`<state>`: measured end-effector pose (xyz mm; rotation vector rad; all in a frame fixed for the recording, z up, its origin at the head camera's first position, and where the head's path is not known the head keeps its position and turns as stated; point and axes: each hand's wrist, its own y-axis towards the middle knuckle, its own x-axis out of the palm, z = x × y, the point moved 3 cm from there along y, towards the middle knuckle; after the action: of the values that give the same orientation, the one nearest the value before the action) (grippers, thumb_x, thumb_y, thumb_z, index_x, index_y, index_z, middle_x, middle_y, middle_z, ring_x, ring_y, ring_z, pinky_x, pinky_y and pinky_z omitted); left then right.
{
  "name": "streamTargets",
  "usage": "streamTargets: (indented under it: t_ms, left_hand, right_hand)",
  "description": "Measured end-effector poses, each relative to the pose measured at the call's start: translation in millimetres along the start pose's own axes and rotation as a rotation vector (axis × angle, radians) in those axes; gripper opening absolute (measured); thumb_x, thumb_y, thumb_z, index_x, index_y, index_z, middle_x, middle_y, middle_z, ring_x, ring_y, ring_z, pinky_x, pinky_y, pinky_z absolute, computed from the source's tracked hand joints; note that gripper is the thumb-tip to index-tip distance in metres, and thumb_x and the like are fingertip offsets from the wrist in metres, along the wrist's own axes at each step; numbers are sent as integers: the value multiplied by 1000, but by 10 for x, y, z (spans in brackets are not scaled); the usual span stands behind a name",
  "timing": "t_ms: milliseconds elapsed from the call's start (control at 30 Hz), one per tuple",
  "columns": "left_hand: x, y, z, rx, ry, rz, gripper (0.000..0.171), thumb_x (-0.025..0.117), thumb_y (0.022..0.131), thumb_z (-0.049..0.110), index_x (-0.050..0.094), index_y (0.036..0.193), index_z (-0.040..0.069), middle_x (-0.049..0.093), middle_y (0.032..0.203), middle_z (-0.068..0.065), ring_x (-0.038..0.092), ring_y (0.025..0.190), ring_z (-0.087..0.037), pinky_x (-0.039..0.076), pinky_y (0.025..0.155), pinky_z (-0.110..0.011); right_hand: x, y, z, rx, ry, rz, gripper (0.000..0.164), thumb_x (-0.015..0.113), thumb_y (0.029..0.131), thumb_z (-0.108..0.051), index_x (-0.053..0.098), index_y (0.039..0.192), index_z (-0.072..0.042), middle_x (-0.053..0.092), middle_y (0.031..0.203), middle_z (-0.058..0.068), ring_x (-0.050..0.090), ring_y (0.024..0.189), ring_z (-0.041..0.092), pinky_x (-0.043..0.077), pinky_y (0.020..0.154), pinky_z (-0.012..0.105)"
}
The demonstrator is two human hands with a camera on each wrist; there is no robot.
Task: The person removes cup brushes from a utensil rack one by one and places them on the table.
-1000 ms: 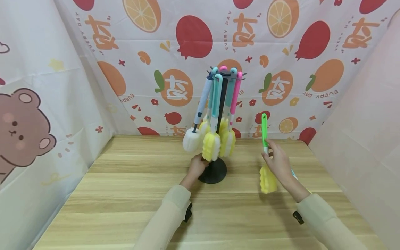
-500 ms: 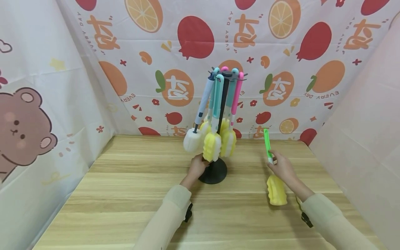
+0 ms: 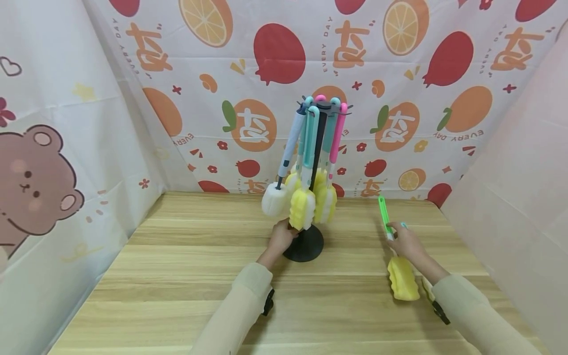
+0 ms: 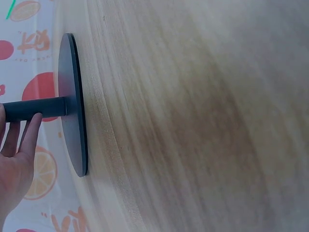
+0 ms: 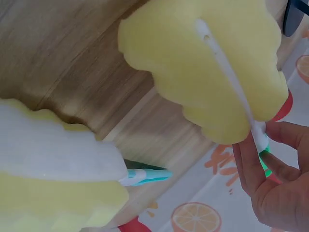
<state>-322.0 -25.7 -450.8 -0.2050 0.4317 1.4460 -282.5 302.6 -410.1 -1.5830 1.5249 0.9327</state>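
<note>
"Your hands first: what do they hold?"

"Your left hand grips the stand by its pole, low, just above the round base. Your right hand pinches the green brush at its white neck."

"Where do you have that brush?"

"Out to your right, well apart from the stand, handle away from you and its yellow sponge towards you. I can't tell whether the sponge touches the table."

"What else is near you?"

"Just beside it, a turquoise brush, partly hidden by your right sleeve. On the stand hang a white brush at your left, a pink brush at your right, turquoise handles between."
</note>
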Motion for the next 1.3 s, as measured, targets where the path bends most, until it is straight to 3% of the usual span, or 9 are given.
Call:
streamTargets:
  t_ms: [267, 467, 767, 1300]
  left_hand:
    - [3, -14, 7, 4, -22, 6, 21, 59, 96, 2, 65, 114, -7, 69, 105, -24, 69, 97, -35, 61, 81, -37]
    - [14, -12, -5, 0, -23, 10, 20, 60, 96, 1, 65, 113, -8, 69, 106, -25, 69, 97, -36, 61, 81, -37]
    - [15, 10, -8, 10, -7, 12, 20, 60, 96, 2, 65, 112, -8, 69, 103, -25, 70, 95, -36, 61, 80, -37]
    - [30, 7, -19, -1, -34, 13, 20, 59, 96, 0, 64, 113, -9, 69, 108, -26, 70, 97, -37, 61, 80, -36]
  right_hand:
    - [55, 25, 105, -4, -81, -58, 46, 61, 89, 0, 47, 131, 14, 64, 101, 34, 61, 64, 19, 51, 52, 28]
    - [108, 20, 200, 81, -80, -132, 48, 59, 90, -1, 45, 134, 12, 63, 99, 30, 62, 61, 19, 54, 51, 27]
    - [158, 66, 330, 161, -55, -213, 53, 57, 89, 1, 40, 137, 12, 57, 110, 36, 60, 63, 20, 55, 53, 26]
    - [151, 100, 392, 209, -30, -278, 49, 62, 87, 3, 44, 131, 17, 57, 114, 33, 61, 81, 29, 59, 61, 32]
